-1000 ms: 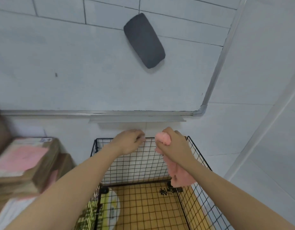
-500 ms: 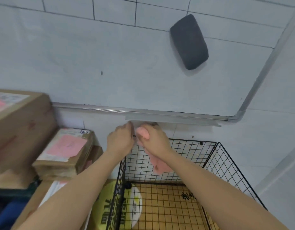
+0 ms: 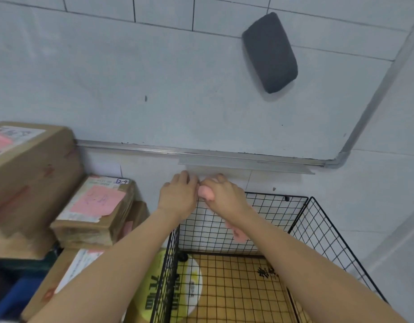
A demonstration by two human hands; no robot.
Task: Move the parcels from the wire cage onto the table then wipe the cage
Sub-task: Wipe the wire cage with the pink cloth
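Since the wire cage (image 3: 301, 220) at lower centre shows no parcels inside, wiping remains. Its thin wire is stiff but springy, I judge, so bracing helps. My right hand (image 3: 224, 198) clenches the soft pink cloth (image 3: 206, 192) on the back rim. My left hand (image 3: 178, 197) curls at the back left corner, its grip hidden. Parcels (image 3: 94, 210) crowd the left, and the whiteboard tray (image 3: 248, 167) overhangs close above.

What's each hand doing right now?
Left hand: curled over the cage rim, apparently gripping it.
Right hand: gripping the cloth.
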